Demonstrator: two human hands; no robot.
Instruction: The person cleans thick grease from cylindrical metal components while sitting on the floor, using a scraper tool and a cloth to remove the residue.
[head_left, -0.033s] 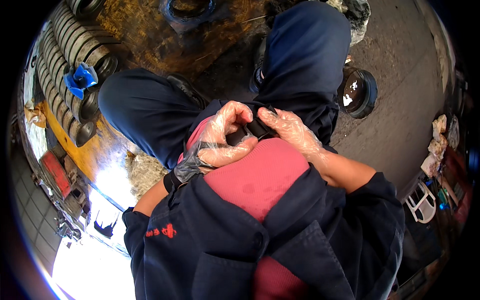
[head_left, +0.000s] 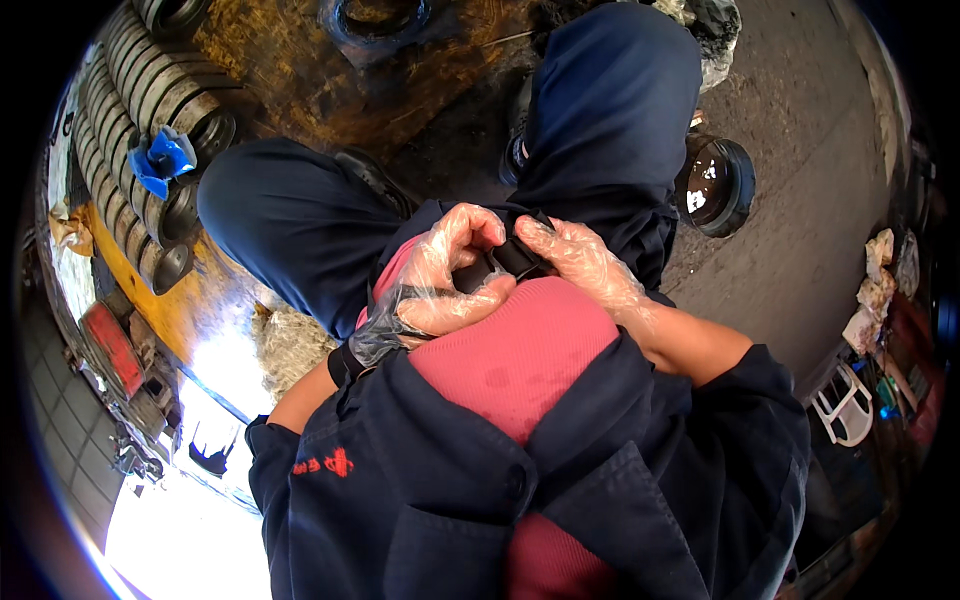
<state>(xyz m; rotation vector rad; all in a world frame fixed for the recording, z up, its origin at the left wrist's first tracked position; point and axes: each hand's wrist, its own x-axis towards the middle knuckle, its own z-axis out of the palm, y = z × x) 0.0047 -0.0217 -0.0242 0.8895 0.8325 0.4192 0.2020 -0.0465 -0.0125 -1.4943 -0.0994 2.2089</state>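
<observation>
At my waist, just below the pink ribbed shirt point(head_left: 515, 345), both hands work on a black strap point(head_left: 517, 258) with a dark, flat piece that looks like a buckle. My left hand point(head_left: 450, 275), in a clear plastic glove, curls round the strap's left part with thumb and fingers bent toward each other. From the right, my right hand point(head_left: 585, 262), gloved the same way, pinches the strap's other end between thumb and fingers. The fingers and the shirt's fold hide part of the strap.
Stacked metal rings point(head_left: 150, 150) stand in rows at the far left, with a crumpled blue piece point(head_left: 162, 160) on them. A round black pan point(head_left: 735, 190) of dark liquid sits right of my knee. A white plastic chair point(head_left: 845, 408) is at the right.
</observation>
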